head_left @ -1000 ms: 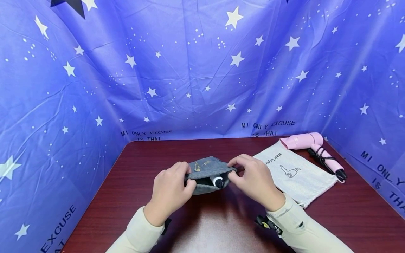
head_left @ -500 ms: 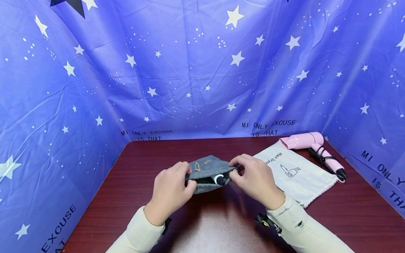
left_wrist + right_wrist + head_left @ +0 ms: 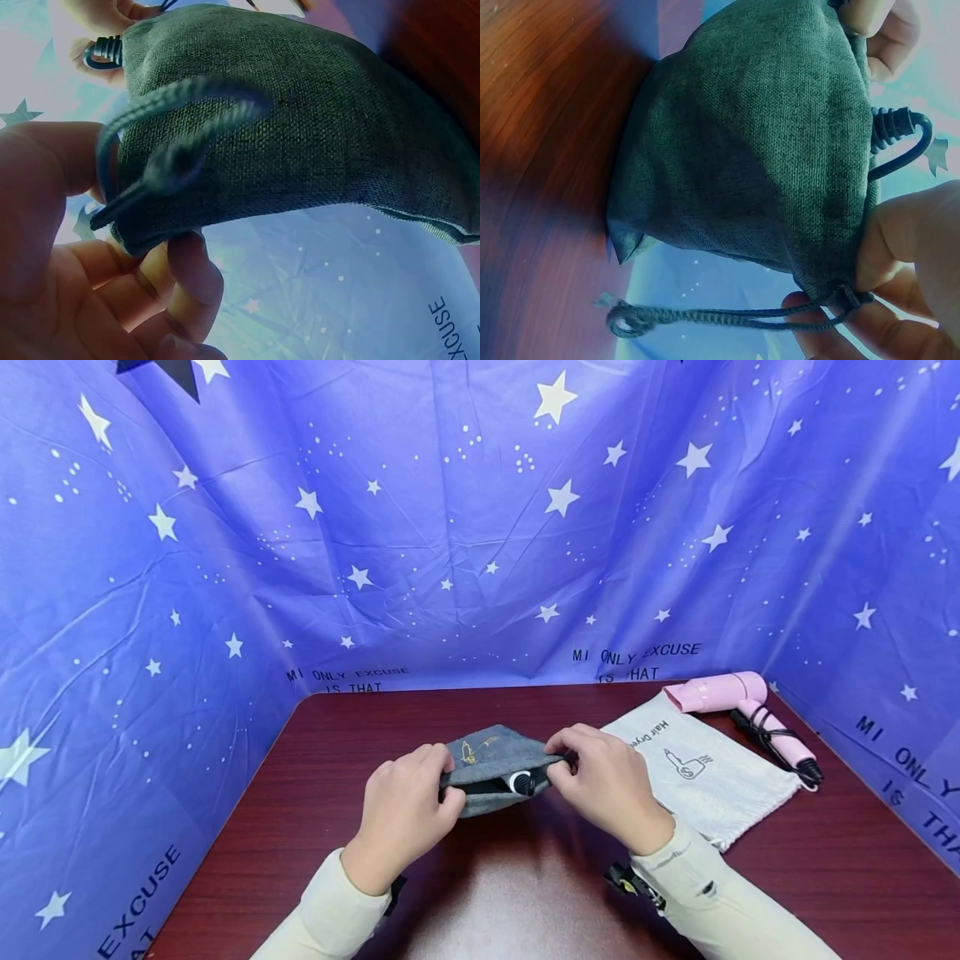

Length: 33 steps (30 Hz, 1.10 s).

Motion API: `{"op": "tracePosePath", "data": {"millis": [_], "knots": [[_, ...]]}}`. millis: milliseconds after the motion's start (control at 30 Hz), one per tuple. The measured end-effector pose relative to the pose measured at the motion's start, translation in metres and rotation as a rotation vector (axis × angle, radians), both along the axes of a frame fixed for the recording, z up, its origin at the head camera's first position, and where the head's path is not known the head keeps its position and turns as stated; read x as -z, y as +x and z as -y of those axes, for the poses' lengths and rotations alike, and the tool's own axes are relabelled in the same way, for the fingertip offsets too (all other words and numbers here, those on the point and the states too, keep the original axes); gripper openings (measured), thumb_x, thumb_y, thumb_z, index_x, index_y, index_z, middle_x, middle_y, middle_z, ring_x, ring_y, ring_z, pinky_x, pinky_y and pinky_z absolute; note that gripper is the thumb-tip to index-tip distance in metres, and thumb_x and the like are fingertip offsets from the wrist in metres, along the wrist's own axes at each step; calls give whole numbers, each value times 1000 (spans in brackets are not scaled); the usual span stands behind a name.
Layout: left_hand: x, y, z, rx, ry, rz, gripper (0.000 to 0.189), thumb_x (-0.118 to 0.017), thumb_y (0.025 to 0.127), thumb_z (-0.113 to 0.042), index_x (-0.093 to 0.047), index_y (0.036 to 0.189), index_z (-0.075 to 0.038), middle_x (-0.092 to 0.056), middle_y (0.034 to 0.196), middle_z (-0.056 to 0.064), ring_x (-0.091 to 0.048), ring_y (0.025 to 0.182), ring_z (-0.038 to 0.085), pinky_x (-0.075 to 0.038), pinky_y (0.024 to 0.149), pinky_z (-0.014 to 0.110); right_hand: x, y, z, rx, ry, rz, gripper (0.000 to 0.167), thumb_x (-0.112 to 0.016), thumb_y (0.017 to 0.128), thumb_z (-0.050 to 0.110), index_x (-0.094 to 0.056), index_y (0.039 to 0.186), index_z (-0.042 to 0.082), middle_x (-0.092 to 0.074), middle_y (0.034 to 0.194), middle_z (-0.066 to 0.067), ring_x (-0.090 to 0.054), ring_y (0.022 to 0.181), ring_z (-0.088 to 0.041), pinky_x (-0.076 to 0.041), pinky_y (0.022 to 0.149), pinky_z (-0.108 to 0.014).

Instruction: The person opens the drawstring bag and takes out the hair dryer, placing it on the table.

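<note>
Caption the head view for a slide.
Left hand and right hand hold a gray pouch open, white tip at its mouth; pale bag and pink hair dryer lie at right.

The worktop [image 3: 277, 827] leaves passage left of the left hand [image 3: 408, 797], but the white bag [image 3: 705, 789] and pink hair dryer [image 3: 748, 697] obstruct the right side and the starry curtain [image 3: 465, 527] bars the back.
</note>
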<state>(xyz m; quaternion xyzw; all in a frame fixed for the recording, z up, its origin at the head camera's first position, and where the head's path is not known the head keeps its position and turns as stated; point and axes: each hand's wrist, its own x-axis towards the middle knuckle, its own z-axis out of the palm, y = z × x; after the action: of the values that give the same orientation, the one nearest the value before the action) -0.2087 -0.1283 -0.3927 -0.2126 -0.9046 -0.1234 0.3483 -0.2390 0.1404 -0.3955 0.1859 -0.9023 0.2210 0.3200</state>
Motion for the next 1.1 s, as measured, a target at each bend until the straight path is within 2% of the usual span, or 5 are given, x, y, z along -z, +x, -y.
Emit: {"op": "tracePosePath", "data": {"millis": [200, 600, 867, 1100], "knots": [[0, 0, 1, -14, -13, 20, 17, -65, 69, -13, -60, 83, -20, -57, 71, -12, -45, 54, 10, -36, 50, 27, 0, -1, -2, 9, 14, -16, 20, -69, 74, 13, -73, 84, 30, -62, 78, 17, -50, 58, -8, -37, 49, -30], [-2, 3, -1, -5, -26, 49, 16, -66, 70, -13, -60, 82, -21, -56, 70, -12, -46, 54, 8, -34, 49, 26, 2, 0, -2, 5, 22, 17, 22, -69, 74, 11, -72, 83, 31, -63, 79, 17, -54, 60, -10, -39, 50, -31], [2, 3, -3, -11, -25, 56, 11, -65, 73, -14, -58, 80, -18, -50, 67, -10, -31, 50, 8, -26, 45, 24, 3, 0, -1, -33, 26, 9, 20, -66, 75, 9, -74, 81, 27, -66, 78, 15, -55, 62, -8, -44, 55, -30], [3, 3, -4, -11, -26, 58, 13, -67, 73, -14, -56, 80, -19, -52, 70, -10, -29, 49, 9, -24, 43, 23, 2, -2, -1, -49, 18, 27, 21, -69, 75, 7, -75, 85, 24, -68, 81, 11, -54, 63, -9, -45, 58, -32]]}}
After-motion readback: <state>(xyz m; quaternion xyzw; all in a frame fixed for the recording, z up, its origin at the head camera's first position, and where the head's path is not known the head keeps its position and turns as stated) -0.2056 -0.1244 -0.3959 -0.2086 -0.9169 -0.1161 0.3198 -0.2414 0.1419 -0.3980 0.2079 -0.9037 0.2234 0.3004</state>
